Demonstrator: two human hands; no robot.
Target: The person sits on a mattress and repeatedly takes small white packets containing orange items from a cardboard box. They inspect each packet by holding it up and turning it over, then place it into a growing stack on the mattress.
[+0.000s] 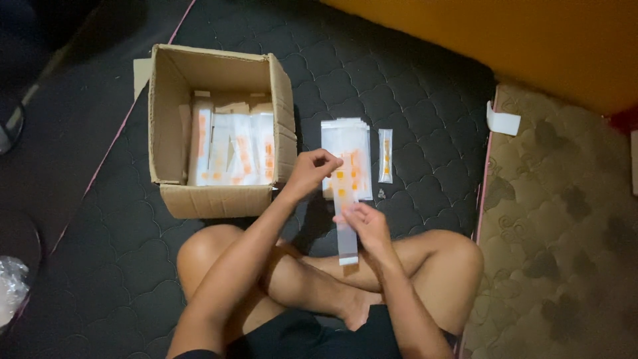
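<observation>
I sit cross-legged on a dark quilted mattress (pixel 399 73), looking down at my own hands. My left hand (pixel 311 170) is curled, its fingertips pinched on the upper end of a long clear plastic sleeve (pixel 345 216) with small orange marks near its top. My right hand (pixel 369 225) grips the same sleeve lower down from the side, thumb across its front, so the strip hangs upright between both hands above my crossed legs. Its lower end, with a pale band, shows against my shin; the middle is partly covered by my right fingers.

Just behind the sleeve, a stack of similar clear sleeves (pixel 345 143) lies flat on the mattress, its near edge hidden by my left hand and the held strip. Just beside it to the right lies a single narrow packet (pixel 385 156) with orange contents I cannot make out, and a tiny dark object below it is too small to identify.

To the left stands an open cardboard box (pixel 169 113), holding more sleeves (pixel 232 149) standing in rows; its near wall hides their lower ends. At the right edge a patterned tan mat (pixel 558 219) lies beside the mattress, and a small white scrap (pixel 502 122) sits at its border. The light is dim, and the far left is too dark to read.
</observation>
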